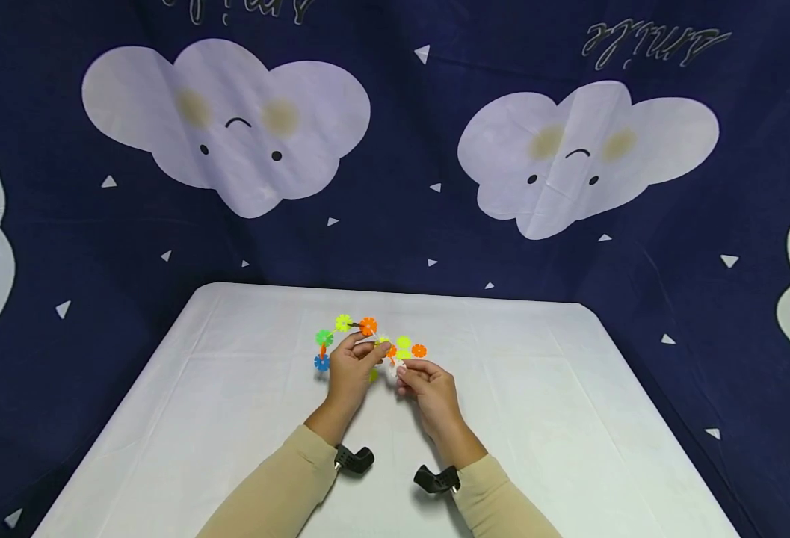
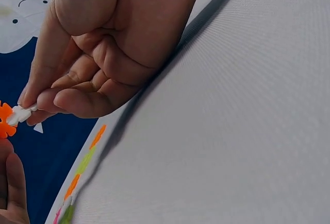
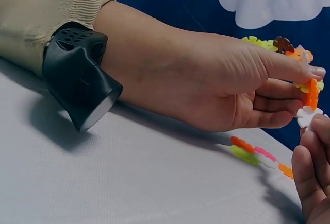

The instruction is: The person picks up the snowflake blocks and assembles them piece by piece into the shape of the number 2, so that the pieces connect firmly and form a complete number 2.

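Observation:
My left hand (image 1: 347, 373) pinches an orange snowflake disc (image 3: 312, 94) between thumb and fingers. A white snowflake disc (image 3: 308, 117) meets its lower end, and my right hand (image 1: 435, 392) grips that one with thumb and fingertips. From the left hand a chain of joined discs curves away and round to the left, with an orange disc (image 1: 368, 326), a yellow disc (image 1: 344, 323), a green disc (image 1: 324, 338) and a blue disc (image 1: 321, 362). The left wrist view shows the right hand (image 2: 103, 49) large, with the white disc (image 2: 20, 115) at its fingertips against orange.
Several loose discs lie flat on the white table (image 1: 536, 418) just beyond the hands, among them an orange one (image 1: 418, 350), a yellow one (image 1: 403, 342) and a pink one (image 3: 265, 154). A dark blue cloth with clouds (image 1: 226, 127) hangs behind the table.

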Motion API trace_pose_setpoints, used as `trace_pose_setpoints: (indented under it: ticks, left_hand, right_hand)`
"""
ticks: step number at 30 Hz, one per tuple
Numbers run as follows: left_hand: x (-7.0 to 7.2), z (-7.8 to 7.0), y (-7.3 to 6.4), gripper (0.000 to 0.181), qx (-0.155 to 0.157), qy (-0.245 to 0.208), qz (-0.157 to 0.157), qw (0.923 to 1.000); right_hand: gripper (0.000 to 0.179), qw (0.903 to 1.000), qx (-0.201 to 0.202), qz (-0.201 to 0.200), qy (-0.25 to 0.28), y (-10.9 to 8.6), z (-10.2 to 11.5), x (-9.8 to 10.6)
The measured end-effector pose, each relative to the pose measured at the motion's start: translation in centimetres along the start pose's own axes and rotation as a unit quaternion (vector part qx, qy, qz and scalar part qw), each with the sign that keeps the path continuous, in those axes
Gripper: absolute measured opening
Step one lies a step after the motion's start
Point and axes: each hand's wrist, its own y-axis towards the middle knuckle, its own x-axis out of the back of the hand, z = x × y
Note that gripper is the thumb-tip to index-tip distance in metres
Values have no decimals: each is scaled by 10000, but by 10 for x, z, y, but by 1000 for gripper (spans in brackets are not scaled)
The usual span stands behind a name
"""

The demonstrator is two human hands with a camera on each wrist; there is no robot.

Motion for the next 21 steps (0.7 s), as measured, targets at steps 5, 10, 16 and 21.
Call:
trace_pose_setpoints:
  ticks: [5,10,16,21]
  left_hand:
    - [0,3,1,36,-68,75,-26,9999]
    - [0,8,2,44,-184,174,76,9996]
    - [-1,11,2,33,-347,115,284,9989]
    - [-1,10,0,32,-396,196,282,9986]
  right_hand:
    - [16,9999,73,-24,71,-1,-1,-2]
    - [12,9996,145,-132,185,-2,-3,-3]
    - [14,9991,229,-275,243,-3,-5,-5]
    - [16,9991,221,-261,249,-2,-5,-5]
